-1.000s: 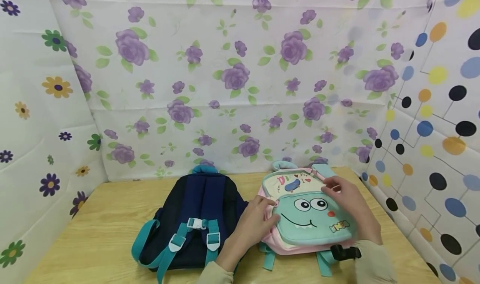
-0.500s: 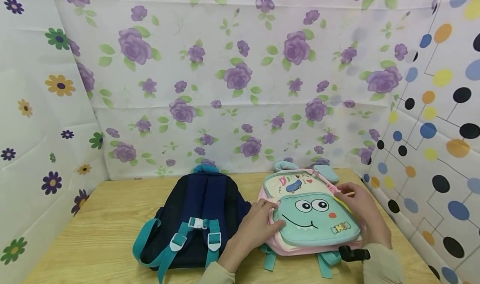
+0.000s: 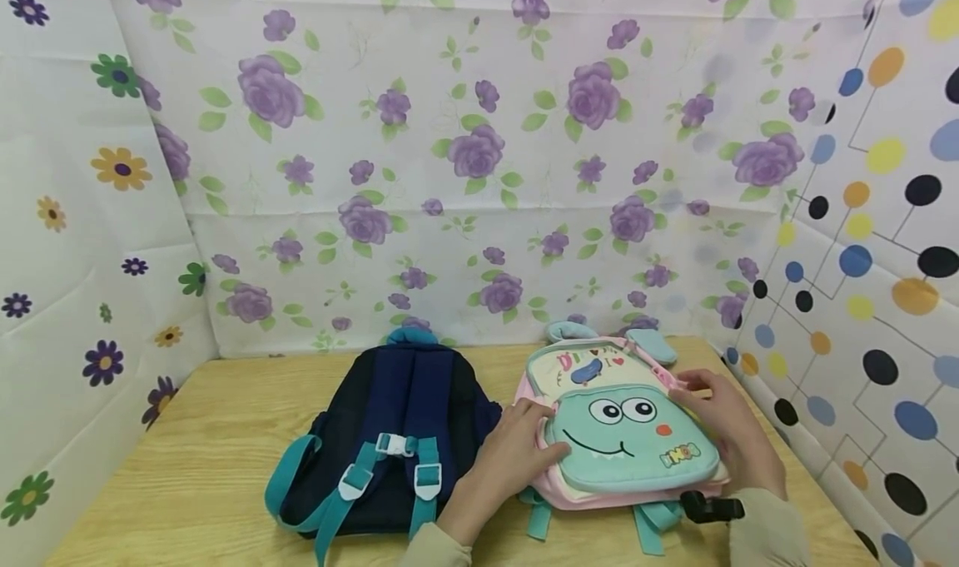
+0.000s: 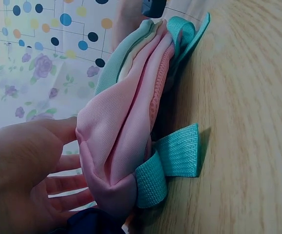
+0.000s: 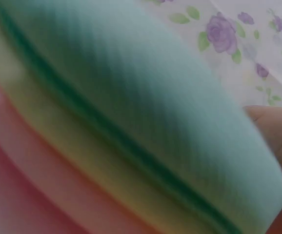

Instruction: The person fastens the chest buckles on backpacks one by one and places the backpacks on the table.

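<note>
A small children's backpack (image 3: 637, 455), mint green and pink with a cartoon face, lies front up on the right of the table. My left hand (image 3: 509, 450) holds its left side, thumb on the front pocket. The left wrist view has the pink side (image 4: 111, 117) of the bag, with my left hand (image 4: 24, 165) against it. At the upper right edge, my right hand (image 3: 730, 425) pinches the bag beside its pink zip (image 3: 663, 375); the fingertips are partly hidden. The right wrist view is blurred and mostly filled by the green front pocket (image 5: 146, 97).
A navy backpack (image 3: 404, 392) with teal straps and white buckles lies straps up just left of the green bag. Both rest on a wooden table (image 3: 210, 459). Patterned cloth walls (image 3: 419, 176) stand at the back and both sides. A black strap (image 3: 708, 507) is by the right wrist.
My right hand has moved right and slightly down along the bag's edge from the upper pocket. My left hand has stayed on the left side. The view has shifted slightly.
</note>
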Demonstrator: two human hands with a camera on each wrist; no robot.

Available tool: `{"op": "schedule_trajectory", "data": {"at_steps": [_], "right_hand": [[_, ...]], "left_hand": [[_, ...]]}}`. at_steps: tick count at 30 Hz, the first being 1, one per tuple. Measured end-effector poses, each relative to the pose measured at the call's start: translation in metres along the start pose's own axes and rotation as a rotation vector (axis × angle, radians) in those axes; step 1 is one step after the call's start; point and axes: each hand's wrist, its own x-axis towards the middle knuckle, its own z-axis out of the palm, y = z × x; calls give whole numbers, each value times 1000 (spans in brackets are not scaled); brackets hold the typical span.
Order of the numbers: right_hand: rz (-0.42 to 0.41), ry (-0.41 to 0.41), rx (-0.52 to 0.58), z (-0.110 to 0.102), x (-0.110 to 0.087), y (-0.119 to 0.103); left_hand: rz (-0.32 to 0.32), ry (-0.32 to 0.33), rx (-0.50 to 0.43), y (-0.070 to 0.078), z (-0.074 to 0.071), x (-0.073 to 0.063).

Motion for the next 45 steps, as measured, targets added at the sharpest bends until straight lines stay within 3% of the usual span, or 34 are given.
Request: {"op": "schedule_trajectory", "data": {"at_steps": [10,20,28,35,45], "right_hand": [[54,-65,103,7,-2,7],[39,-93,84,8,1,6],[-52,-99,28,6,3,7],[-195,-83,-124,0,0,-1],[-323,-36,-194,-17,-15,-19]], "left_hand": [[-31,-1,-36,2,1,-3],[-41,-35,-26,5,1,0],[-50,-66,-22,8,-2,0],[-53,-72,-42,5,-2,3],[-35,-90,-51,4,8,3]]}}
